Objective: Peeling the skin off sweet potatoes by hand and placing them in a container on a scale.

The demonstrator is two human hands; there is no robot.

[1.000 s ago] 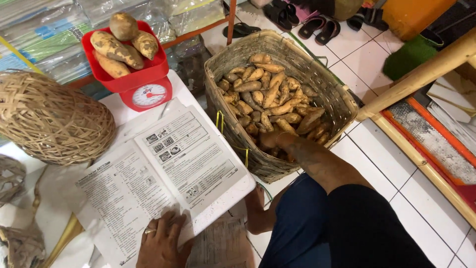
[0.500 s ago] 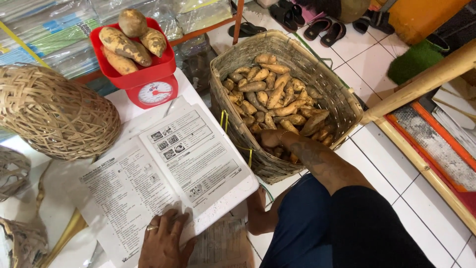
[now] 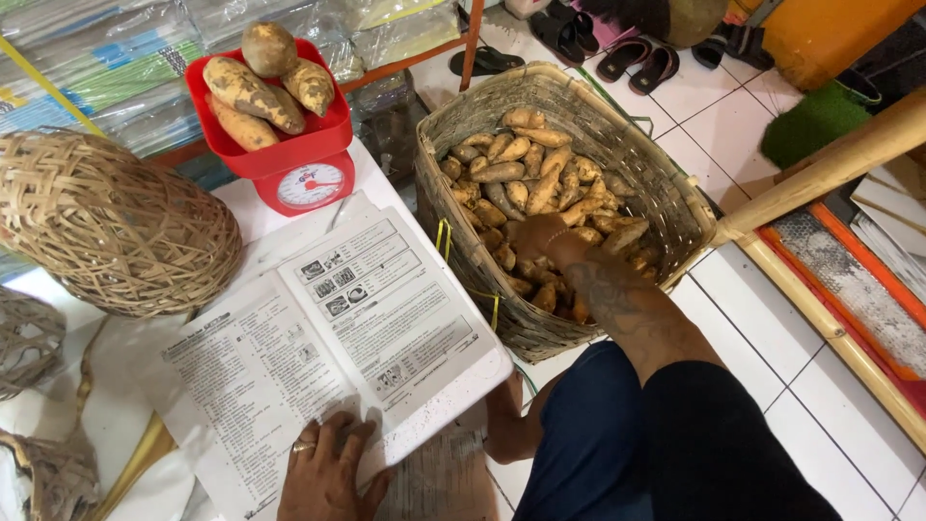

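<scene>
Far left on the white desk (image 3: 116,425): an upturned woven rattan basket (image 3: 111,222), dome side up, with bits of other wickerwork at the very edge. Just right of it and further back, a red kitchen scale (image 3: 280,145) with 4 sweet potatoes (image 3: 256,82) piled in its tray, long axes mostly slanting down to the right, 1 rounder tuber perched on top at the back.

Front and centre, an open printed booklet (image 3: 328,347), lying at a slant, right corner hanging over the desk edge. Left hand (image 3: 323,473) flat on the bottom edge of its pages, fingers spread and released, ring on 1 finger, pinning the paper rather than gripping anything.

Then the big woven basket (image 3: 666,188) on the tiled floor (image 3: 772,318), touching the desk side, roughly half full of sweet potatoes in the basket (image 3: 521,174). Most lie with long axes running toward the far rim, a few crosswise. Right hand (image 3: 540,236) down among them near the middle of the heap, fingers curled over 1 or 2 tubers; hard to tell whether actually clenched on 1 or just resting, since the fingertips are buried.

Scale sits up and left from that right hand, across the basket's near-left rim and the booklet's top corner. Clearly the nearer hand for the heap. Open air above the basket, tiled floor to the right, sandals (image 3: 637,63) well beyond.
</scene>
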